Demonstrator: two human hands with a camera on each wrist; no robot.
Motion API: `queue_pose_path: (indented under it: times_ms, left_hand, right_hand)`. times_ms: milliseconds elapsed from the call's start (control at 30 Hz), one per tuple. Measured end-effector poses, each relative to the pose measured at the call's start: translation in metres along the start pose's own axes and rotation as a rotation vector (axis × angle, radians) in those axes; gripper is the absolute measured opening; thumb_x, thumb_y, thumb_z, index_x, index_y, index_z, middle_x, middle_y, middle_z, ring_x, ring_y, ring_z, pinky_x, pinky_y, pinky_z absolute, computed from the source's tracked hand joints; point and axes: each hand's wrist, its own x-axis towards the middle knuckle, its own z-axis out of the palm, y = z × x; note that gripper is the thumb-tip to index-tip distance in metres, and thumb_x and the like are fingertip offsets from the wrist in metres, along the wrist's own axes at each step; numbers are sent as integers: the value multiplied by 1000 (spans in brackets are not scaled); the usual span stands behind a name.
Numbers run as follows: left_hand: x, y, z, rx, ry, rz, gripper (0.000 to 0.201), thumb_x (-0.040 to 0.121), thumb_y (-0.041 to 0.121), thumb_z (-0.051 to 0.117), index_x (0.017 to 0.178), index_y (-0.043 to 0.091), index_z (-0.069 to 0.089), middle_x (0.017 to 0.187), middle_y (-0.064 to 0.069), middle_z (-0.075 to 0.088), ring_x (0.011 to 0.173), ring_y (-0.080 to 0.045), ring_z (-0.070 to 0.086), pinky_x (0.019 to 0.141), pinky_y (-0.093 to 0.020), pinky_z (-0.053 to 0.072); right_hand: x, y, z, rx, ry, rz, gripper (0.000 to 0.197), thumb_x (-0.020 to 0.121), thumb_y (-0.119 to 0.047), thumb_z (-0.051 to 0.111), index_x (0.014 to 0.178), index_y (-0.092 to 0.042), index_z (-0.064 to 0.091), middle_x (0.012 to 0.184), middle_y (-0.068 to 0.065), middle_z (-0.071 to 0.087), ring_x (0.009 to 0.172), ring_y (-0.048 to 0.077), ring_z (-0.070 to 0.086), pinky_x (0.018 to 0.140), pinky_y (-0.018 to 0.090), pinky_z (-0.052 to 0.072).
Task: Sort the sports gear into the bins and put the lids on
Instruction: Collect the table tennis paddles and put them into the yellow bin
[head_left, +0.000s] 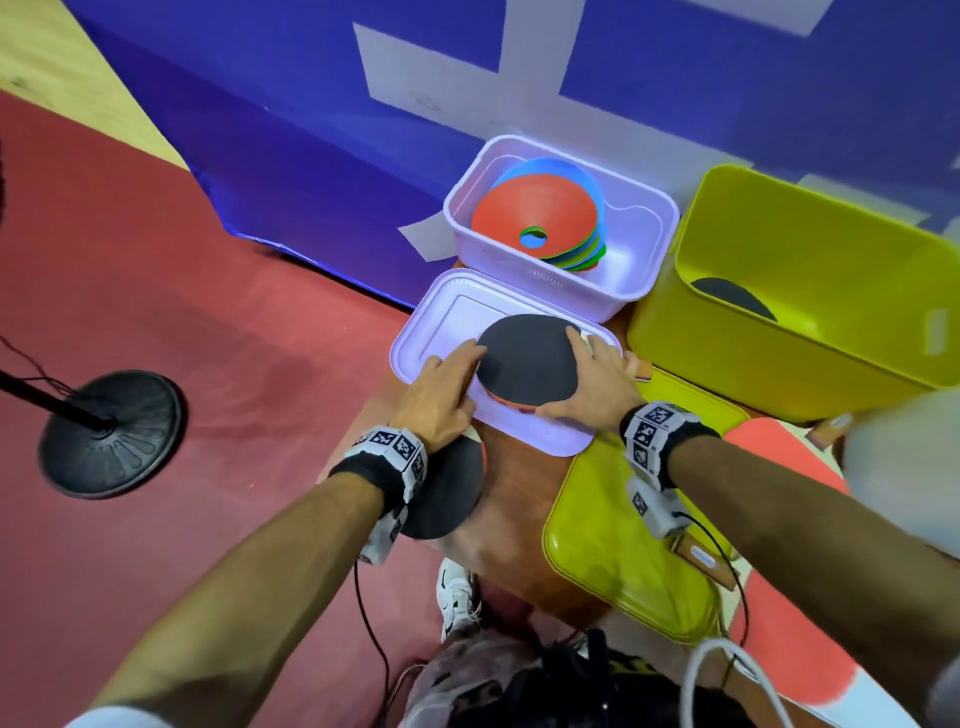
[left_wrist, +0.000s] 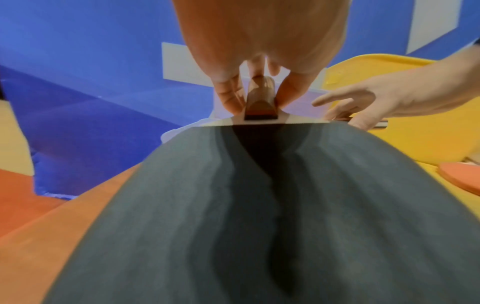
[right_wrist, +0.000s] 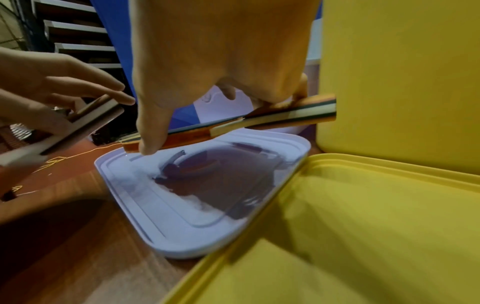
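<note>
My left hand (head_left: 447, 384) pinches the wooden handle (left_wrist: 261, 102) of the left paddle; its black blade (head_left: 447, 488) lies back under my wrist and fills the left wrist view (left_wrist: 259, 205). My right hand (head_left: 587, 374) grips the right paddle (head_left: 527, 358) by its rim, thumb on the near edge. This paddle (right_wrist: 272, 117) hangs black face up, tilted, just above the lilac lid (head_left: 441, 322). The lilac bin (head_left: 639, 228) holds stacked flat cones (head_left: 540, 218). The yellow bin (head_left: 795, 364) has one black paddle (head_left: 732, 296) inside. The yellow lid (head_left: 623, 545) lies near me.
Everything stands on a small wooden table (head_left: 519, 519) against a blue padded wall (head_left: 311, 156). A red paddle (head_left: 779, 452) rests at the right by the yellow lid. A black round stand base (head_left: 111, 431) sits on the red floor to the left. Wrist cables hang below.
</note>
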Motion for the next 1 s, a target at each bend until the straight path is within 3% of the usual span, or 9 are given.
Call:
queue_pose_path:
  times_ms: [100, 333, 467, 567, 600, 667, 767, 867, 1000]
  left_hand:
    - [13, 29, 8, 74, -59, 110, 67, 76, -3, 50, 140, 16, 43, 151, 3, 36, 98, -28, 40, 86, -44, 43]
    - [41, 102, 63, 172, -198, 285, 72, 77, -5, 49, 142, 23, 38, 158, 10, 26, 110, -29, 39, 86, -47, 45]
    - [46, 122, 104, 243, -231, 338, 68, 80, -8, 45, 138, 27, 41, 152, 4, 35, 104, -32, 43, 83, -45, 43]
    - [46, 129, 122, 310, -317, 270, 73, 82, -6, 48, 148, 23, 31, 160, -7, 24, 122, -38, 41, 97, -46, 39]
    - [46, 132, 126, 333, -354, 247, 75, 85, 0, 52, 151, 21, 25, 162, -9, 18, 129, -38, 38, 103, -47, 37]
    - [46, 139, 132, 395, -406, 228, 85, 88, 34, 65, 154, 25, 13, 163, -9, 9, 139, -37, 28, 112, -49, 29]
    - [50, 150, 140, 440, -466, 280, 112, 70, 75, 64, 154, 36, 1, 164, -5, 0, 149, -29, 9, 118, -51, 13]
    - [49, 167, 142, 341, -443, 351, 118, 64, 78, 68, 154, 37, 3, 164, -6, 0, 150, -27, 5, 119, -52, 10]
    - [42, 193, 137, 187, -263, 384, 115, 63, 70, 75, 154, 31, 15, 162, -12, 6, 147, -31, 15, 119, -48, 20]
  right_hand:
    - [-25, 27, -5, -11, 36, 42, 135, 46, -85, 60, 153, -22, 6, 153, 7, 24, 139, 29, 25, 113, 57, 13]
    - [-98, 100, -6, 23, 41, 256, 128, 63, -76, 69, 156, -21, 0, 160, 9, 12, 144, 31, 16, 115, 57, 7]
    - [-133, 136, -6, 31, 24, 358, 128, 64, -77, 68, 156, -20, 0, 159, 10, 14, 143, 34, 17, 114, 57, 7]
    - [-154, 153, -8, 22, 19, 388, 126, 66, -77, 66, 156, -17, 0, 161, 12, 10, 145, 34, 13, 114, 57, 5]
    - [-160, 158, -8, 13, 23, 387, 126, 66, -78, 65, 156, -17, 1, 161, 12, 10, 145, 34, 13, 114, 57, 4]
    - [-169, 168, -10, 22, 42, 384, 127, 65, -80, 63, 156, -17, 1, 160, 13, 11, 146, 35, 12, 115, 57, 4]
    - [-179, 179, -15, 47, 79, 353, 133, 56, -87, 56, 155, -17, 2, 159, 14, 12, 146, 32, 10, 115, 56, 6]
    - [-187, 184, -27, 61, 137, 306, 131, 52, -87, 51, 155, -19, 7, 159, 13, 13, 146, 28, 9, 115, 50, 5]
    - [-190, 189, -44, 110, 250, 244, 127, 54, -86, 58, 155, -23, 15, 157, 11, 20, 145, 26, 15, 115, 49, 5]
